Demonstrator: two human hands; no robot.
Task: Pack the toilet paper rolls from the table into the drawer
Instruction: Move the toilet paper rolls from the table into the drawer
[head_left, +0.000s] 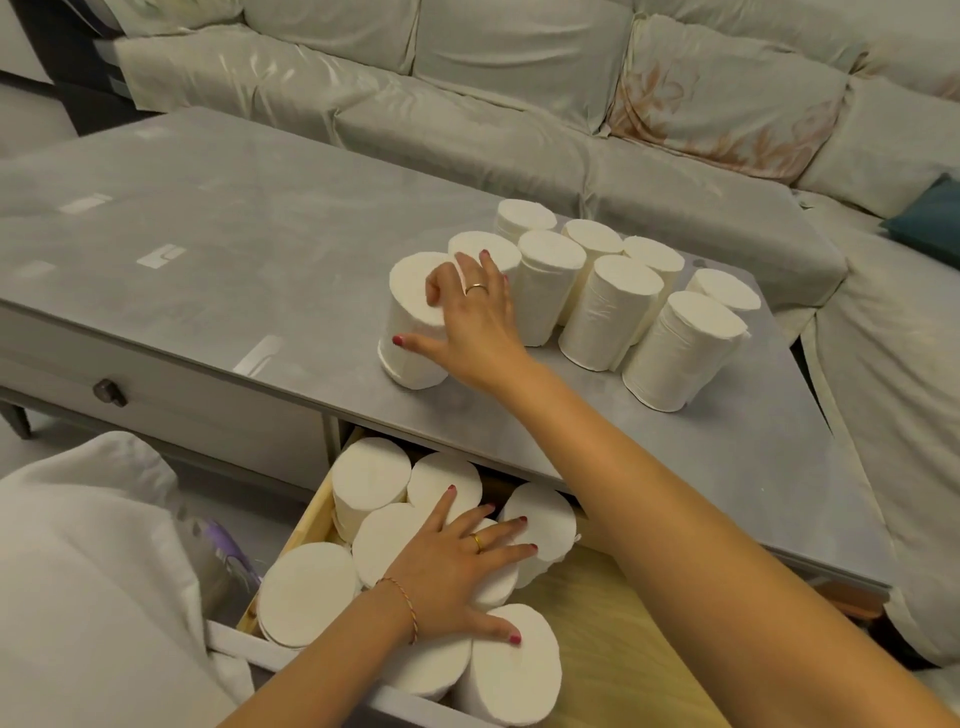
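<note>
Head view: the right hand (467, 317) curls round the nearest roll (413, 322) on the table (208, 208); the left hand (457, 571) presses flat on the packed rolls (374, 478). Lifting carelessly could topple neighbouring rolls (608, 312).

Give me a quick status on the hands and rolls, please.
Right hand gripping nearest table roll. Left hand flat on drawer rolls. Nothing blocking.

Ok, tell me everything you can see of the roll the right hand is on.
The roll is white, coreless-looking paper with a flat, slightly oval top. It is tipped towards the table's front edge, at the left end of the group on the grey table. The right hand grips it, fingers over the top, thumb on its side. It seems to touch the roll behind.
</note>
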